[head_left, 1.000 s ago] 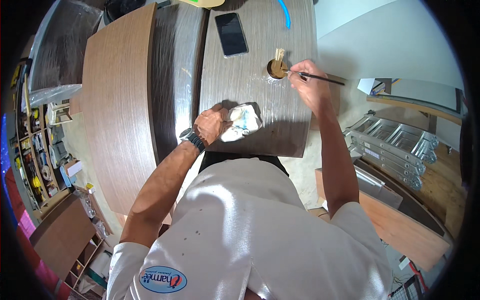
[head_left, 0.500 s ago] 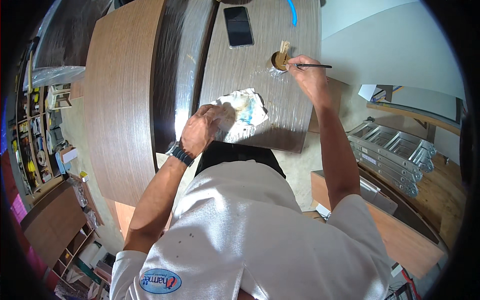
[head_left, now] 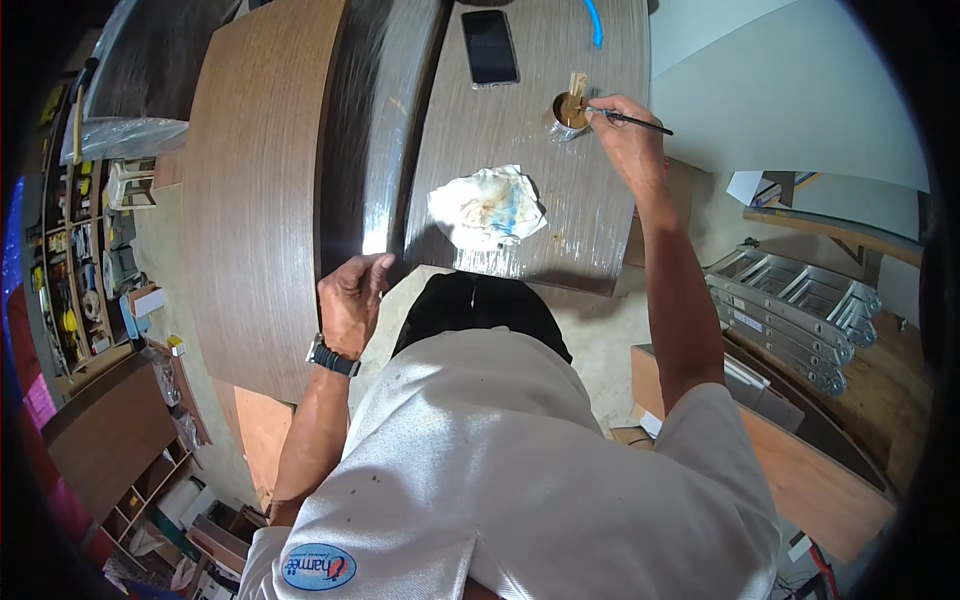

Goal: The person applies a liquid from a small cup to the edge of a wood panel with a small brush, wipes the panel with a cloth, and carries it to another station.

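My right hand (head_left: 630, 135) pinches a thin paintbrush (head_left: 645, 124) with a dark handle. The brush's tip is at the mouth of a small round tin (head_left: 563, 131) of brown paint or stain, where a flat wooden stick (head_left: 578, 84) leans. My left hand (head_left: 350, 292), with a watch on its wrist, is beside the near edge of a curved wood-grain panel (head_left: 255, 200). Its thumb stands out and its fingers are loosely bent, with nothing visible in them. A stained white rag (head_left: 488, 208) lies crumpled on the plastic-wrapped wood-grain board (head_left: 480, 130), apart from both hands.
A dark phone (head_left: 490, 48) and a blue strip (head_left: 596, 25) lie on the board's far part. A folded aluminium ladder (head_left: 790, 310) is at the right, above a wooden panel (head_left: 760, 455). Shelves of tools (head_left: 80, 260) stand at the left.
My left hand has come off the rag and moved left and nearer to me, to the curved panel's edge. My right hand stays at the tin with the paintbrush.
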